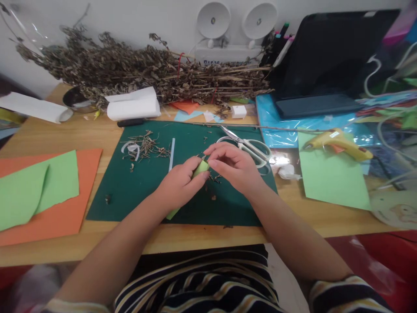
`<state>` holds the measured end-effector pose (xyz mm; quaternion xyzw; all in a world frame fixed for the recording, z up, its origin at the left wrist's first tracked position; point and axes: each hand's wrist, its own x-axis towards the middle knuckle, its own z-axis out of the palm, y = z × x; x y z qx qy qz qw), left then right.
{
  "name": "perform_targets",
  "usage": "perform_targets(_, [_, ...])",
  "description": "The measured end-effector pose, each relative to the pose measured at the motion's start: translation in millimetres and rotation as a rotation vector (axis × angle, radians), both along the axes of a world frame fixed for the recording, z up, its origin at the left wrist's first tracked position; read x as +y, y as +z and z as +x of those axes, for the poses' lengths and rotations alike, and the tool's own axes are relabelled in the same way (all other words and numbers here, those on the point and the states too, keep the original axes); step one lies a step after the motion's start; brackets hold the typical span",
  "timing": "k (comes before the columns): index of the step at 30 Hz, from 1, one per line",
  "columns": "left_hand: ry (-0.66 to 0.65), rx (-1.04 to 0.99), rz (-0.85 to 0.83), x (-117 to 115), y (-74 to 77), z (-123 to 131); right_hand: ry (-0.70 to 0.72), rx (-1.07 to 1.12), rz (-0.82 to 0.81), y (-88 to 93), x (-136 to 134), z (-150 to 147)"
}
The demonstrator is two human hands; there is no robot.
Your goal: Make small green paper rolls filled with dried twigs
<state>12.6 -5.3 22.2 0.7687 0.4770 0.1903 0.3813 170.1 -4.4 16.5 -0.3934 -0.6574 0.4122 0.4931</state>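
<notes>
Over the dark green cutting mat (130, 191), both hands meet on a small strip of light green paper (201, 167). My left hand (179, 182) is closed around it, and the strip's lower end sticks out below the wrist. My right hand (233, 167) pinches the strip's upper end with its fingertips. Bits of dried plant lie on the mat just under the hands.
White-handled scissors (250, 148) lie right of my hands. A yellow glue gun (339, 145) rests on green paper (332, 178). Green and orange sheets (48, 191) lie at left, dried branches (146, 69) along the wall, and a laptop (325, 65) at back right.
</notes>
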Motion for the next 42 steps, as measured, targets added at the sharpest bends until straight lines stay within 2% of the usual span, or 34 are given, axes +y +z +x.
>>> perform_targets(7, [-0.009,0.019,0.043,1.0,-0.5,-1.1,0.004,-0.064,-0.016,1.1,-0.3,-2.6])
perform_targets(12, [-0.011,0.018,0.068,-0.4,0.3,-1.4,0.125,0.164,-0.256,-2.5,0.7,-5.3])
perform_targets(14, [-0.016,0.019,0.082,-0.9,1.2,-1.8,0.156,0.243,-0.287,-4.0,0.9,-5.9])
perform_targets(17, [-0.029,0.021,0.103,-1.3,2.9,-2.6,0.104,0.214,-0.196,-4.5,-0.2,-5.3])
perform_targets(22, [-0.022,0.051,0.123,-1.4,5.1,-3.5,-0.084,-0.014,0.23,-0.4,-3.7,-0.8])
perform_targets(24, [-0.018,0.062,0.124,-1.4,5.7,-3.5,-0.107,-0.115,0.378,1.7,-4.7,0.1])
perform_targets(26, [-0.02,0.066,0.124,-1.3,6.3,-3.6,-0.106,-0.192,0.453,3.0,-5.2,0.0])
perform_targets(29, [-0.023,0.062,0.131,-1.3,6.9,-3.8,-0.105,-0.249,0.458,3.1,-4.7,-1.0])
perform_targets(37, [-0.034,0.057,0.136,-1.4,7.1,-4.6,-0.058,-0.23,0.354,3.8,-3.6,0.3])
perform_targets(42, [-0.049,0.061,0.12,-0.9,8.5,-4.5,-0.041,-0.293,0.367,5.0,-3.9,0.3])
